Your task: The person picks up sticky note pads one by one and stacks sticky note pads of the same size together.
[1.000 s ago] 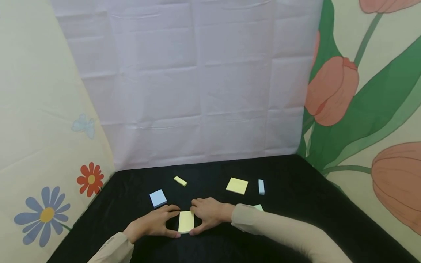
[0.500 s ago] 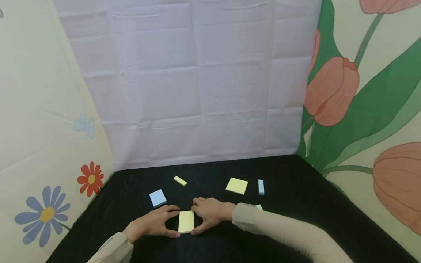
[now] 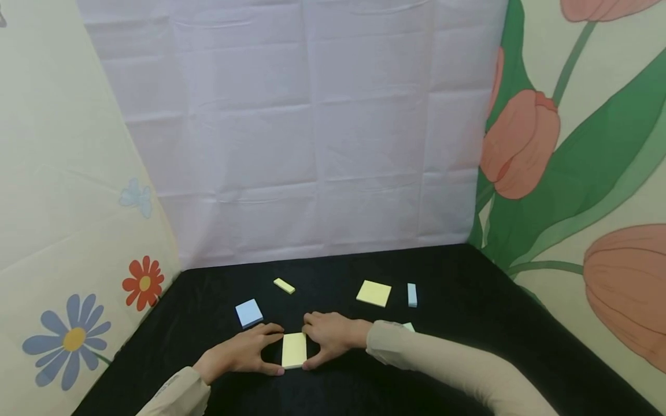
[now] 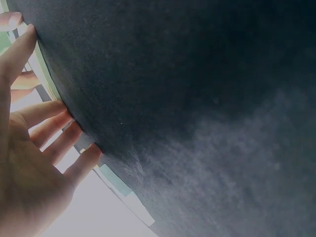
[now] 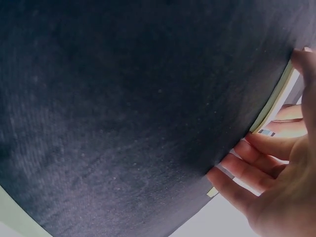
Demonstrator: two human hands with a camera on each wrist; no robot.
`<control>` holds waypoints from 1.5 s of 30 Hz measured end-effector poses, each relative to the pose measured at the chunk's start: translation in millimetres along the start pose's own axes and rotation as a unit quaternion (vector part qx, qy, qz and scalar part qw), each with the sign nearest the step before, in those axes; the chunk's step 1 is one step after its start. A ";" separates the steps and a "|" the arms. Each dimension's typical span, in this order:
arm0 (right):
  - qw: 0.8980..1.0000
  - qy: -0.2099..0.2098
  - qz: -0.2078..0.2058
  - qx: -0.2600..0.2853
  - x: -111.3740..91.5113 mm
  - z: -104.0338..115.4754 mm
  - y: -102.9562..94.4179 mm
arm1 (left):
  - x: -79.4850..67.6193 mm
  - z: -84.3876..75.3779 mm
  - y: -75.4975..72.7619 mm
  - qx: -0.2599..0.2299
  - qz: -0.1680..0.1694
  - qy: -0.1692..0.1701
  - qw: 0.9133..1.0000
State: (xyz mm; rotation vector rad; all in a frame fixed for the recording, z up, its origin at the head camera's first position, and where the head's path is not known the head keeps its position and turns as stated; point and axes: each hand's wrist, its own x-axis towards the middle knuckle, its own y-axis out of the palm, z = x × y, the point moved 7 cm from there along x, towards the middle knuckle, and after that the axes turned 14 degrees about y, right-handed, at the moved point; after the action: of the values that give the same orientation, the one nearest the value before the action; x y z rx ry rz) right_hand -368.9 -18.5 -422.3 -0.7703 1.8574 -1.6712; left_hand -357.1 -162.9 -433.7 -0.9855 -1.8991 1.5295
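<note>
A pale yellow sticky note pad (image 3: pixel 294 350) lies on the black cloth between the two hands in the head view. Its edge shows a greenish layer under a yellow one in the right wrist view. My left hand (image 3: pixel 240 351) touches its left side, thumb at the near corner and index finger at the far corner. On the opposite side my right hand (image 3: pixel 333 340) does the same, fingertips right at the pad's edge. The fingers of both hands are extended and spread, resting low against the cloth.
Beyond the hands lie a blue square pad (image 3: pixel 249 313), a narrow yellow pad (image 3: pixel 284 285), a yellow square pad (image 3: pixel 373 293) and a narrow blue pad (image 3: pixel 412 294). A pale green pad (image 3: pixel 409 327) is mostly hidden behind the right sleeve. White and flowered curtains border the table.
</note>
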 end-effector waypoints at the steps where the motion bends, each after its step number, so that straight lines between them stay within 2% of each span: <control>1: 1.000 0.000 -0.001 0.000 0.2 0.1 0.3 | 0.0 0.0 -0.1 0.000 0.000 0.000 1.000; 35: 1.000 -0.002 -0.001 0.010 -0.9 0.4 1.8 | -0.4 0.2 -1.4 0.014 0.008 0.009 1.000; 39: 1.000 -0.003 -0.004 0.009 -0.6 0.4 2.0 | -1.3 1.5 -3.1 0.008 0.001 0.007 1.000; 45: 1.000 -0.004 -0.009 0.003 -1.3 0.5 0.2 | -0.5 -0.9 -9.9 0.037 -0.025 0.032 0.998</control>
State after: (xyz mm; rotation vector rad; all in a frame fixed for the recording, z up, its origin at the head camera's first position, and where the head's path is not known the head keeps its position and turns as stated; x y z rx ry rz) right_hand -367.6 -17.9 -422.5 -0.7932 1.8435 -1.6819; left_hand -358.3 -163.8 -423.9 -0.9363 -1.7962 1.5108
